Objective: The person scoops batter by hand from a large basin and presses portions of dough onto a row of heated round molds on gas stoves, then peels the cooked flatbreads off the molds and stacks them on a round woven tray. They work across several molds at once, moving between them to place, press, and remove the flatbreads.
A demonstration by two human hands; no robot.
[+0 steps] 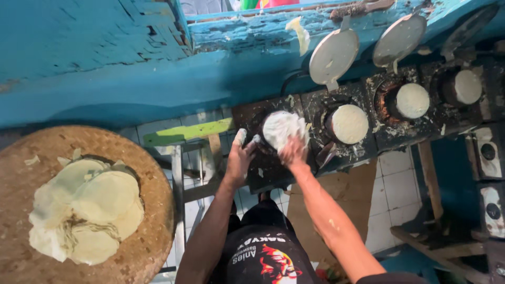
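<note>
- Head view looking straight down, so nearest is the person's black shirt (263, 257) with both forearms reaching up and away from it.
- Off to the near left, a round woven tray (152, 210) holds a loose pile of pale thin wafers (87, 215), well apart from both hands.
- Left hand (241, 156): fingers spread and open, gripping nothing, resting at the left edge of the first burner on the black stove (273, 173).
- Right hand (292, 151): fingers pinched shut on the near edge of a white wafer (281, 128), which sits over that first burner, just beside the left hand.
- My take on doing it well: peel slow from the edge, lift evenly so it doesn't tear, keep fingertips off the hot iron, and let the left hand steady things.
- Wafer is a round disc, so no real long axis. It's lying mostly flat, face up, near edge crumpled a bit where it's being pinched.
- Further right along the stove, three more moulds with pale discs: second (349, 124), third (412, 100), fourth (467, 87).
- Behind those, round metal lids (333, 56) are tipped open against the chipped blue wall (105, 58), with a scrap of wafer stuck up there.
</note>
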